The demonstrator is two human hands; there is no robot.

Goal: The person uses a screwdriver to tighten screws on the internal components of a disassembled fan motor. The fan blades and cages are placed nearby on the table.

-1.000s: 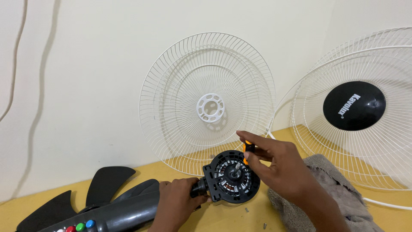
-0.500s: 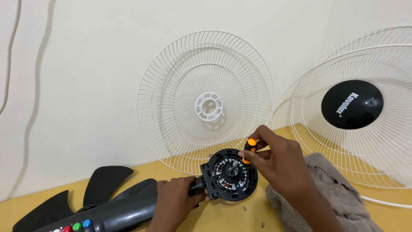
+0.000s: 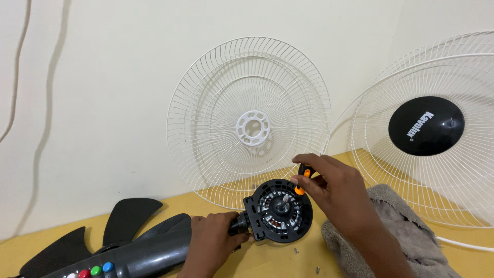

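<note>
A black fan motor (image 3: 280, 211) with its round front and shaft facing me lies on the yellow table (image 3: 267, 260). My left hand (image 3: 211, 242) grips the neck just behind the motor, where it joins the dark grey fan body (image 3: 149, 252). My right hand (image 3: 334, 193) holds a small screwdriver with an orange and black handle (image 3: 303, 177), its tip at the motor's upper right edge.
A white wire fan grille (image 3: 249, 113) leans on the wall behind the motor. A second grille with a black round centre cap (image 3: 426, 126) leans at the right. Black fan blades (image 3: 128, 216) lie at left, a grey cloth (image 3: 396, 231) at right. Loose screws (image 3: 297, 251) lie by the motor.
My right hand with the screwdriver shifted slightly up and right along the motor's upper edge. My left hand kept its hold.
</note>
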